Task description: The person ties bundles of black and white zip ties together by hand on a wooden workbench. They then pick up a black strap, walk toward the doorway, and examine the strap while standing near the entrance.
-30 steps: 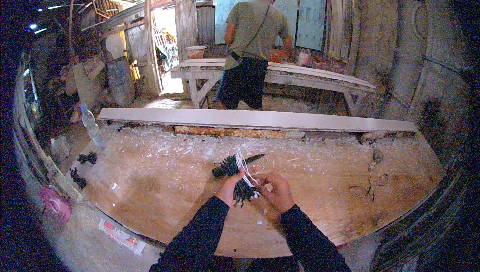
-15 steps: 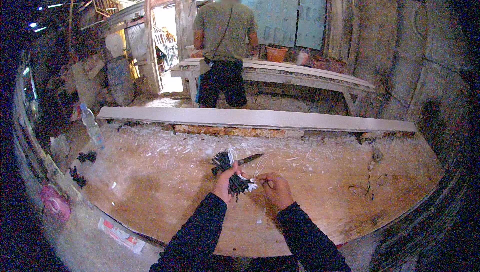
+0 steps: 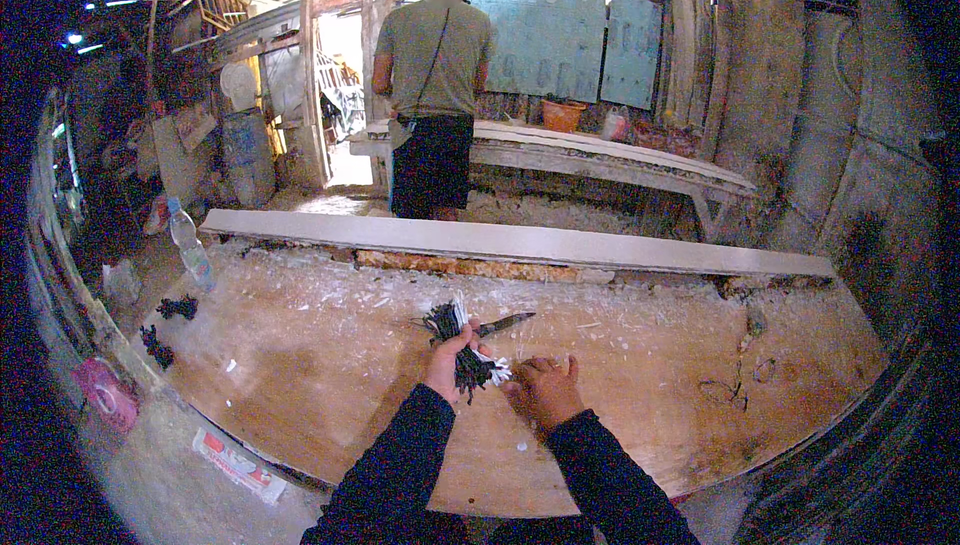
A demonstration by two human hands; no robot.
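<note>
My left hand [image 3: 448, 365] is closed around a bundle of thin black strips with white ends [image 3: 470, 363]. Black and white ends fan out above and below its fingers. Close beside the lower white ends is my right hand [image 3: 548, 391], its fingers bent toward the bundle and one finger raised apart. What its fingertips hold is too small and blurred to make out. Behind the bundle, a knife with a dark blade [image 3: 508, 324] lies on the wooden tabletop [image 3: 330, 395], its handle partly hidden by my left hand and the strips.
Two black bundles [image 3: 178, 308] [image 3: 156, 347] and a clear plastic bottle [image 3: 188, 240] are at the left. Dark cord loops [image 3: 738, 385] lie at the right. A long pale board [image 3: 520, 241] spans the far edge. Beyond it a person [image 3: 432, 75] stands at another bench [image 3: 600, 160].
My right hand has moved slightly left toward the bundle's white ends and turned, one finger now raised. The pale string loop no longer shows clearly. The person beyond has shifted left in view.
</note>
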